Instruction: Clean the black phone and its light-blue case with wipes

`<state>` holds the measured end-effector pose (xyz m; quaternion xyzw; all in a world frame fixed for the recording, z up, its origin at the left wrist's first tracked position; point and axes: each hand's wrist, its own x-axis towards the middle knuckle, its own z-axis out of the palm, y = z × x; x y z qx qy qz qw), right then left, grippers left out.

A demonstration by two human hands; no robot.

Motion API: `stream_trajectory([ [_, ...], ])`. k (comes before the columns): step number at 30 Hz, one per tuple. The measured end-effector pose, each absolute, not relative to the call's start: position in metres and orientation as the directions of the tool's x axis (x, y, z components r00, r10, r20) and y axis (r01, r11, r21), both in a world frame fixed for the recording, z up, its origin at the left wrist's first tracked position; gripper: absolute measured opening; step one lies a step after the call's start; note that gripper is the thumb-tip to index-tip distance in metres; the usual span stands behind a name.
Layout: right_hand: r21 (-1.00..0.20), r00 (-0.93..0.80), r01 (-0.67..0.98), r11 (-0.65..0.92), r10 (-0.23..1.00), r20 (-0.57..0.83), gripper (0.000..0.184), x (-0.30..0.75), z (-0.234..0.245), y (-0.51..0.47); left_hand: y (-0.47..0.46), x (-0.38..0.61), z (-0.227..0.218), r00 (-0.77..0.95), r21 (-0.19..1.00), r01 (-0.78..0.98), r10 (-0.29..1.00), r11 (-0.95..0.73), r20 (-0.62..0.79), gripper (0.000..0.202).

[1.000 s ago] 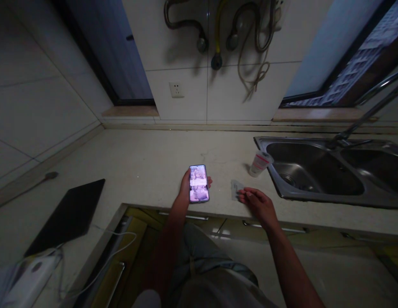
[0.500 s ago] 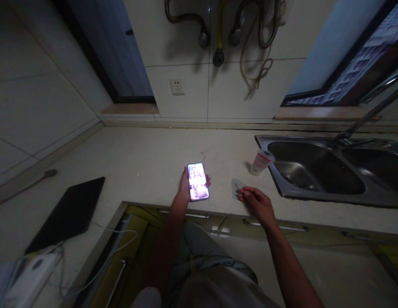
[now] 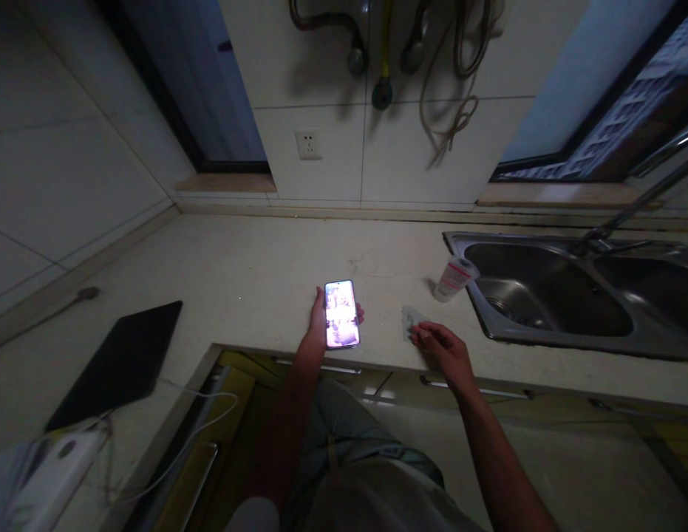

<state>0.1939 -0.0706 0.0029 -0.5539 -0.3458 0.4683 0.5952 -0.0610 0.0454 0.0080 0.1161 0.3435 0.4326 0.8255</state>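
Note:
My left hand (image 3: 318,321) is wrapped round a smartphone (image 3: 341,314) from behind, its fingertips showing at the right side. The phone's lit screen faces up, over the counter's front edge. To the right, my right hand (image 3: 444,349) has its fingers together at the lower right corner of a small translucent sheet (image 3: 410,319). That sheet has faint dark marks, too dim to read. Beyond my right hand stands a clear plastic cup (image 3: 453,278) with red markings, beside the sink.
A double steel sink (image 3: 535,292) with a faucet (image 3: 595,238) is set into the pale counter (image 3: 255,258) at right. A flat black panel (image 3: 119,362) and a white device (image 3: 55,480) with cables lie at left. Hoses (image 3: 382,81) hang on the wall.
The view has shifted very slightly. Both hands, the phone, the sheet and the cup stay in nearly the same places.

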Motion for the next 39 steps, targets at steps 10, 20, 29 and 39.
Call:
stream_trajectory([
  [10, -0.983, 0.328, -0.176, -0.044, 0.939, -0.101, 0.046, 0.196, -0.003, -0.068, 0.045, -0.06, 0.006, 0.411, 0.483, -0.63, 0.789, 0.608, -0.456, 0.086],
  [20, -0.995, 0.341, -0.1, -0.018, 0.939, -0.051, 0.045, 0.196, -0.007, -0.068, 0.043, -0.061, 0.012, 0.482, 0.448, -0.606, 0.751, 0.658, -0.452, 0.085],
  [29, -0.996, 0.334, -0.091, -0.012, 0.942, -0.042, 0.044, 0.194, -0.005, -0.069, 0.038, -0.058, 0.017, 0.441, 0.471, -0.611, 0.768, 0.636, -0.465, 0.084],
  [39, -0.995, 0.303, -0.096, -0.001, 0.952, -0.03, 0.043, 0.195, -0.006, -0.07, 0.048, -0.064, 0.019, -0.091, 0.975, 0.055, 0.973, 0.217, -0.212, 0.061],
])
